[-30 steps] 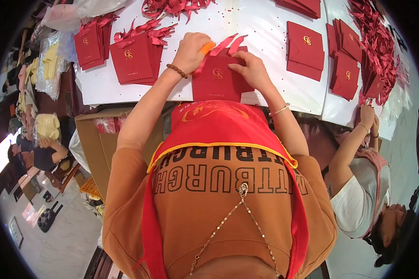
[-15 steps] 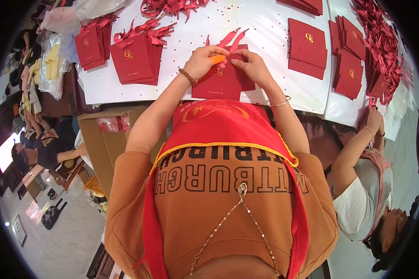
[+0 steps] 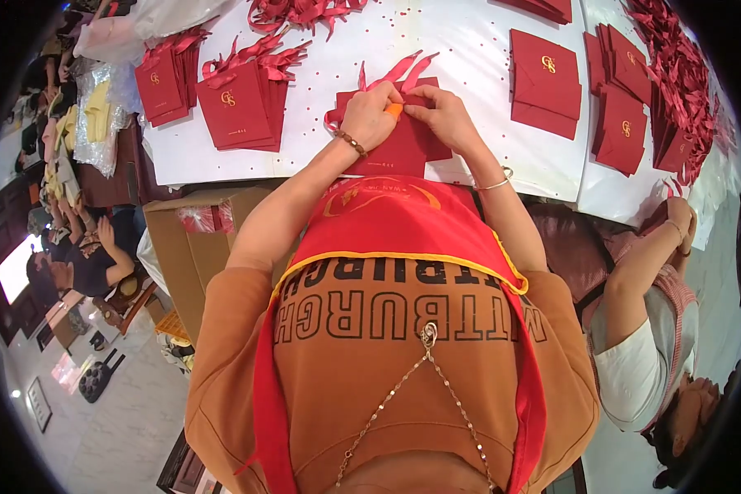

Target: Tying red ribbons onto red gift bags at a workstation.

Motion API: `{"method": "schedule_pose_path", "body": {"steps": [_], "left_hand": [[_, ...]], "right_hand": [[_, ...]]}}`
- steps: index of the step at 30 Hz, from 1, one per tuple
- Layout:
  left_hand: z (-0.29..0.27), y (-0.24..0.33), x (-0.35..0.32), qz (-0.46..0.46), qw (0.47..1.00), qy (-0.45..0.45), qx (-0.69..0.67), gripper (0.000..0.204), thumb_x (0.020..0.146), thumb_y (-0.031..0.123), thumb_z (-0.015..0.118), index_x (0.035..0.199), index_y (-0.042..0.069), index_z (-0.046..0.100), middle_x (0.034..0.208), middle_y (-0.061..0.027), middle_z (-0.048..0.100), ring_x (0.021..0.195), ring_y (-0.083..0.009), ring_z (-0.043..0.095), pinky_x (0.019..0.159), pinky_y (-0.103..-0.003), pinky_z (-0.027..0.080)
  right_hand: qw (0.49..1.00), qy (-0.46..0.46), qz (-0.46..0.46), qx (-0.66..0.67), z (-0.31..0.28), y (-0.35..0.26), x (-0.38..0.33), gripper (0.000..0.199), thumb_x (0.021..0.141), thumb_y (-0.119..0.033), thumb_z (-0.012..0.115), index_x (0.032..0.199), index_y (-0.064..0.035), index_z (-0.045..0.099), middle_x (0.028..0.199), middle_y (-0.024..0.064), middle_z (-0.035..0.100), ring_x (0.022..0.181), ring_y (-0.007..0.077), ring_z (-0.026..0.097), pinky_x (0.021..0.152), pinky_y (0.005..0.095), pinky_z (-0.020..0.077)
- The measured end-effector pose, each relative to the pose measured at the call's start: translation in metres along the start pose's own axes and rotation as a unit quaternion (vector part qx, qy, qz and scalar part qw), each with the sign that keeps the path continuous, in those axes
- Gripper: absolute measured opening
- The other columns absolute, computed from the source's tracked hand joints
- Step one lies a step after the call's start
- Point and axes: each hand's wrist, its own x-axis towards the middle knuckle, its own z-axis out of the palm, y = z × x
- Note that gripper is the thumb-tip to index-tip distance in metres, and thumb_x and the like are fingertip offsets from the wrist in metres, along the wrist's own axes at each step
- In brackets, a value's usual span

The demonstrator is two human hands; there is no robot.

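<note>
White table covering (image 3: 469, 49) runs across the work surface, littered with red scraps. At its near edge, straight ahead of the person, lies a flat red paper bag (image 3: 395, 146) with red ribbon (image 3: 391, 74) tails fanning from its top. The left hand (image 3: 369, 115) and right hand (image 3: 446, 115) meet over the bag's upper edge, fingers curled, pinching a small orange tool (image 3: 394, 108) between them. Doing this well likely means keeping the bag pressed flat and the ribbon untwisted. Stacks of finished bags (image 3: 243, 103) sit to the left, more flat bags (image 3: 545, 82) to the right, and a ribbon heap (image 3: 675, 74) beyond. A neighbouring person (image 3: 650, 329) works at the right.
</note>
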Motion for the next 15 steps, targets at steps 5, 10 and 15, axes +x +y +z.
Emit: {"method": "schedule_pose_path", "body": {"steps": [5,10,15], "left_hand": [[0.000,-0.001,0.000,-0.042,0.999,-0.010,-0.004,0.012,0.071,0.009,0.054,0.082,0.005,0.057,0.068,-0.0141,0.061,0.067,-0.0315,0.060,0.060,-0.040,0.045],[-0.002,0.021,-0.001,0.012,0.997,0.041,0.067,0.014,0.074,0.005,0.052,0.087,0.004,0.056,0.061,-0.0094,0.059,0.055,-0.0196,0.058,0.051,-0.031,0.043],[0.000,0.020,-0.001,0.027,0.991,0.037,0.125,0.021,0.073,0.007,0.054,0.093,0.005,0.057,0.061,-0.0116,0.058,0.058,-0.0251,0.058,0.053,-0.034,0.044]], "right_hand": [[1.000,0.015,-0.027,-0.005,0.001,0.000,-0.004,0.033,0.076,-0.018,0.064,0.104,-0.0031,0.059,0.092,0.0144,0.063,0.083,0.0231,0.059,0.075,0.0301,0.0453],[0.999,0.005,-0.018,0.042,0.000,0.003,-0.004,0.027,0.076,-0.013,0.063,0.101,-0.0039,0.060,0.088,0.0134,0.063,0.076,0.0219,0.058,0.071,0.0289,0.0454],[0.997,0.032,-0.071,0.014,0.002,0.002,-0.006,0.024,0.075,-0.011,0.063,0.097,-0.0035,0.059,0.083,0.0135,0.061,0.072,0.0227,0.057,0.067,0.0302,0.0449]]}}
